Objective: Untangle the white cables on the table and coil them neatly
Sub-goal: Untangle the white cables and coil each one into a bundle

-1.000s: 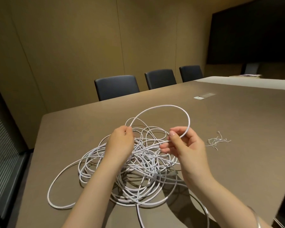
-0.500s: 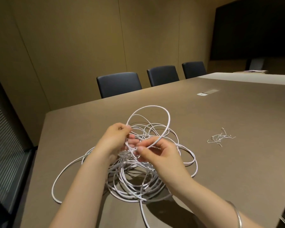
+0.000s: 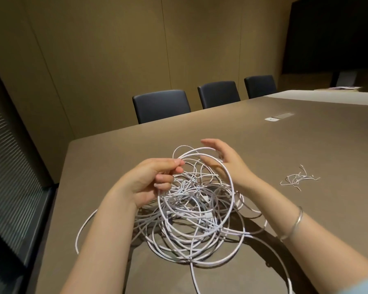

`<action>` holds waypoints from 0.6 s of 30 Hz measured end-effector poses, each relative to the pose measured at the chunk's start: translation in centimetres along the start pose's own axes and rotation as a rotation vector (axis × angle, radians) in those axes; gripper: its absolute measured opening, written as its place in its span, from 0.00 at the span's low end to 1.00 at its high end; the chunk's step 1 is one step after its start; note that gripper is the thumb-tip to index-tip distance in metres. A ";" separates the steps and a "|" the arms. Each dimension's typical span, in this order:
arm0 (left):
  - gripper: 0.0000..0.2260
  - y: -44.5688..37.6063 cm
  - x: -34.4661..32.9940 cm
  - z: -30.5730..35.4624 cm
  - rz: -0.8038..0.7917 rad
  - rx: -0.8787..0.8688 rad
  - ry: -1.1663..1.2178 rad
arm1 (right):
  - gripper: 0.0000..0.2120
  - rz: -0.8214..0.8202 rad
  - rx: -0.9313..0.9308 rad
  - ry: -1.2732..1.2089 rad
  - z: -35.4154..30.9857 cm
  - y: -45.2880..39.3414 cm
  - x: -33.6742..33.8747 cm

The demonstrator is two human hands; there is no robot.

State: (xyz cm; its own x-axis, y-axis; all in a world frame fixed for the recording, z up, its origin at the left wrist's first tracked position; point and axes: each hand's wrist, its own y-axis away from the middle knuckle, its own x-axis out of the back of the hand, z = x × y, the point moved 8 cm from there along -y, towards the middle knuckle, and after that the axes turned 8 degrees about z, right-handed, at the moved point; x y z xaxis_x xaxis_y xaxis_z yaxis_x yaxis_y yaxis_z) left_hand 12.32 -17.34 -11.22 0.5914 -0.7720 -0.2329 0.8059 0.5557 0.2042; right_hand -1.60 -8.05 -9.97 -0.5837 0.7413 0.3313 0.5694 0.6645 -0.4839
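Right hand (image 3: 225, 160) released; left hand (image 3: 155, 177) pinches cables (image 3: 196, 209).

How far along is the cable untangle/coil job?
Done: nothing coiled and set aside yet; only a small bundle of thin ties lies apart on the table. In hand: the left hand pinches a raised loop of white cable, the right hand open against its far side. Left: the tangled pile on the table, nearly all of it.
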 end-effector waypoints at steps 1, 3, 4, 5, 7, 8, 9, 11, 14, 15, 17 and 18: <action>0.03 0.0 0.1 -0.1 -0.002 -0.004 -0.035 | 0.12 -0.068 -0.082 -0.167 0.2 -0.1 -0.7; 0.04 -0.1 0.4 -0.3 0.020 -0.017 -0.107 | 0.06 -0.160 -0.237 -0.379 0.8 0.2 -1.8; 0.05 -0.2 0.5 -0.3 0.035 -0.023 -0.129 | 0.09 -0.160 -0.257 -0.359 1.2 0.2 -1.9; 0.06 -0.3 0.7 -0.6 0.050 -0.020 -0.135 | 0.12 -0.132 -0.265 -0.329 1.8 0.2 -1.8; 0.06 -0.4 1.0 -0.7 0.067 -0.015 -0.116 | 0.14 -0.029 -0.278 -0.354 2.5 0.0 -0.6; 0.07 -0.5 1.1 -0.7 0.073 -0.015 -0.098 | 0.14 0.021 -0.299 -0.401 2.9 -0.1 0.1; 0.07 -0.6 1.3 -0.8 0.077 -0.016 -0.079 | 0.13 0.056 -0.325 -0.447 3.3 -0.1 0.7; 0.07 -1.0 1.4 -0.9 0.083 -0.025 -0.053 | 0.12 0.089 -0.365 -0.508 3.9 0.2 1.6; 0.08 -1.5 1.6 -1.0 0.095 -0.056 -0.003 | 0.11 0.061 -0.422 -0.549 4.3 0.5 1.6; 0.08 -1.7 1.6 -1.0 0.099 -0.067 0.038 | 0.12 0.025 -0.447 -0.557 4.2 0.7 1.2; 0.08 -2.0 1.8 -0.8 0.110 -0.099 0.138 | 0.13 -0.063 -0.491 -0.562 4.2 1.1 0.3; 0.08 -2.1 2.1 -0.7 0.123 -0.120 0.179 | 0.13 -0.096 -0.504 -0.552 4.3 1.4 -0.2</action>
State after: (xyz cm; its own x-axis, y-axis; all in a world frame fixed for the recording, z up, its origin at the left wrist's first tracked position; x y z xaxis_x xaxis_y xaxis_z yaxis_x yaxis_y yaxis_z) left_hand 11.83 -19.90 -12.78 0.6721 -0.6356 -0.3799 0.7189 0.6830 0.1291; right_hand -3.21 -7.66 -14.13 -0.7738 0.6116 -0.1653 0.6202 0.7845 -0.0006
